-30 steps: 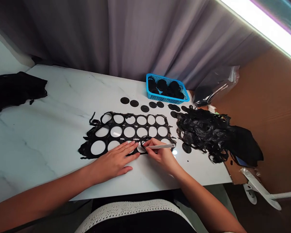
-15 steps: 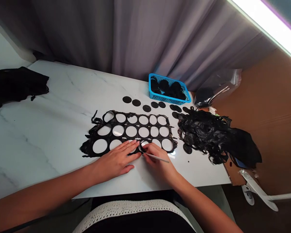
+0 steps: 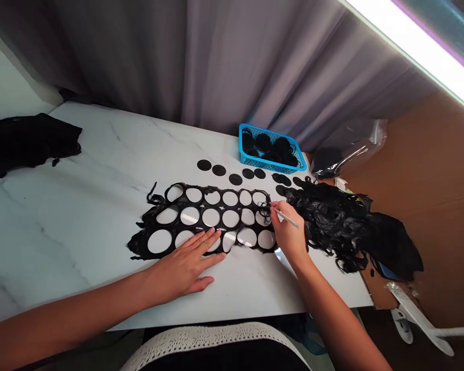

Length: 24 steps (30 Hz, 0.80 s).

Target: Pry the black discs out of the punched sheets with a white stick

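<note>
A black sheet (image 3: 199, 207) with rows of round holes lies on the white marbled table (image 3: 100, 206). My left hand (image 3: 193, 260) rests flat on its near edge, fingers spread, holding nothing. Over the sheet's right end, my right hand (image 3: 288, 226) pinches a thin pale tool (image 3: 288, 217), whose tip points up and left. Thin black strands (image 3: 263, 210) hang in a tangle at the fingertips, over a hole of the middle row. Just right of this hand lies a heap of crumpled black scraps (image 3: 332, 221).
A blue basket (image 3: 272, 165) with black items stands at the back. Several black discs (image 3: 219, 170) lie in front of it. Black cloth (image 3: 34, 141) is at the far left, and a clear plastic bag (image 3: 351, 147) at the back right.
My right hand has moved up and right from the sheet's near edge, with the tool and thin black strands. My left hand has stayed in place. The view has shifted slightly.
</note>
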{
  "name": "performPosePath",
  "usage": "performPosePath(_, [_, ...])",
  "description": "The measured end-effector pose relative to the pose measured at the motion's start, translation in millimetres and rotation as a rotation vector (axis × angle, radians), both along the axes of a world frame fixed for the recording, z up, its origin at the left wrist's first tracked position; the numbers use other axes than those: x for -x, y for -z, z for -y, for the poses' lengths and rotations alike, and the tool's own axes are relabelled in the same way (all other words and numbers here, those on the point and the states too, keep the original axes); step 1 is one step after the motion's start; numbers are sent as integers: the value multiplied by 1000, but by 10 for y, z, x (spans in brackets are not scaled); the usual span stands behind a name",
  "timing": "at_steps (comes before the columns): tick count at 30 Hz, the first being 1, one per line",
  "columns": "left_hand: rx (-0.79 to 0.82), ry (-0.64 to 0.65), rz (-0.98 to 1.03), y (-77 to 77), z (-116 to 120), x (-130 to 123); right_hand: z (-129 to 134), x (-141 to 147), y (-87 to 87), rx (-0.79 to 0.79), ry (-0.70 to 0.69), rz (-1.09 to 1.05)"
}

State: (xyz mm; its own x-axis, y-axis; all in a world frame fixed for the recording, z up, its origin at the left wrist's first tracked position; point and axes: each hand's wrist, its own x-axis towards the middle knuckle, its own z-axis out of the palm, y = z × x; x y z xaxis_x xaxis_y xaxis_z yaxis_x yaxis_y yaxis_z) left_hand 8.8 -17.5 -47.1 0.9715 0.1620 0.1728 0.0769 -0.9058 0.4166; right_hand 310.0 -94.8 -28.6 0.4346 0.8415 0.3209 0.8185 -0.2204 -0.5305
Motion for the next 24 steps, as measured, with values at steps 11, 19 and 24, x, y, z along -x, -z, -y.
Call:
performPosePath(11, [-209,-113,-24,-62,-213,-284,-293,336,-39,116,-277,-791])
performPosePath(19, [-261,-150,-14,101,-196,-274,-140,538,38,210,-456,-521])
performPosePath(24, [-235,-168,3,107,-192,-271,-138,531,70,168,-490,-441])
